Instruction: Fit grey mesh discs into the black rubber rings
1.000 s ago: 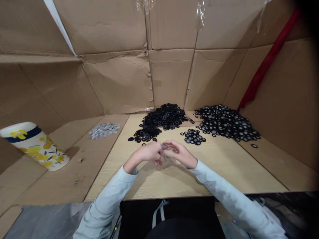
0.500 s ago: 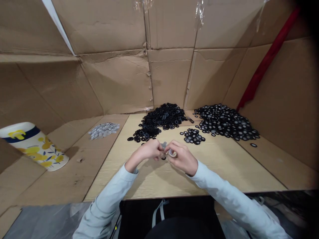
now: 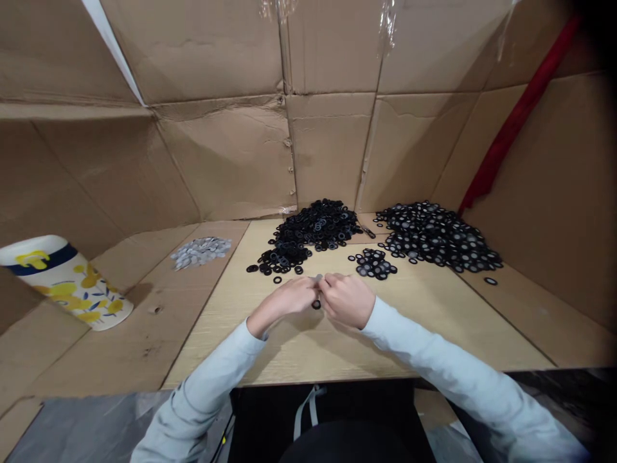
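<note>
My left hand [image 3: 296, 296] and my right hand [image 3: 348, 299] meet over the middle of the pale board, fingertips touching and closed in a pinch. What they pinch is hidden by the fingers. A bit of a grey disc [image 3: 319, 277] shows just beyond the fingertips. Below them a black ring [image 3: 316, 304] lies on the board, between the hands. Another black ring [image 3: 277, 280] lies by itself beyond my left hand. The nearest pile to my right hand is a small one of black rings with grey centres [image 3: 373, 263].
Behind my hands is a heap of black rings [image 3: 321, 225]. A larger heap of grey-centred rings [image 3: 434, 238] lies at the right, grey discs [image 3: 200, 252] at the left. A patterned tumbler [image 3: 72, 283] leans far left. A small dark tool [image 3: 367, 230] lies between the heaps. Cardboard walls [image 3: 332, 148] enclose the table.
My right hand has turned and closed in against my left. The small round, pale-rimmed thing seen in its fingers before is now hidden. The lone ring beyond my left hand has come into full view.
</note>
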`<state>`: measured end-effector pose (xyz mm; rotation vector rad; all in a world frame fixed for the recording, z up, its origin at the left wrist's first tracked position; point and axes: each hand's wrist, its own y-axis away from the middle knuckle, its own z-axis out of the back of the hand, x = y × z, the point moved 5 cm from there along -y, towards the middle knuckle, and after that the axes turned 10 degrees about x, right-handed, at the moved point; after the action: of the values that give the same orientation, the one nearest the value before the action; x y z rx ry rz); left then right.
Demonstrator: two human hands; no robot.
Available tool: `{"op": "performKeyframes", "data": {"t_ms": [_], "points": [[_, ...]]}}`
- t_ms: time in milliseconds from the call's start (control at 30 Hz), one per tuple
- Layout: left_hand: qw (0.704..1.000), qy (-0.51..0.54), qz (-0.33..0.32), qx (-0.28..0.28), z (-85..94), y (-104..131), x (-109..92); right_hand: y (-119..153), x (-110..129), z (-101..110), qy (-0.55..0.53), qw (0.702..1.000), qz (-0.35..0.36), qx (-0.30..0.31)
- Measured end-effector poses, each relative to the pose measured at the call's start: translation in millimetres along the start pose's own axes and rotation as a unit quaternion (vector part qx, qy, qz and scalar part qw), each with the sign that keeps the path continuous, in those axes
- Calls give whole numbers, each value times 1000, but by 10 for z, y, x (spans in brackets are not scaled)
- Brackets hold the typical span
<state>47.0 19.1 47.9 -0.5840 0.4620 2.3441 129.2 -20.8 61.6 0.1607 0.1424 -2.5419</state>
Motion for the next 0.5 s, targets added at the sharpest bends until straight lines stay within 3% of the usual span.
{"op": "performKeyframes", "data": {"t_ms": [100,233,333,367,433,500], "points": [[999,-13,-44,-16,-52,-5,-62,-33,17,64,11,998,39,46],[979,172,-70,84,-328,252,-261,204,90,230,-41,980,166,104],[912,345,-122,186,-556,623,-601,578,235,415,-212,912,331,116],[902,362,-134,195,-599,721,-710,692,260,470,-280,882,362,107],[861,412,-213,208,-640,842,-945,862,287,507,-379,834,390,91],[809,456,-317,194,-631,862,-1114,934,268,468,-441,816,369,49]]}}
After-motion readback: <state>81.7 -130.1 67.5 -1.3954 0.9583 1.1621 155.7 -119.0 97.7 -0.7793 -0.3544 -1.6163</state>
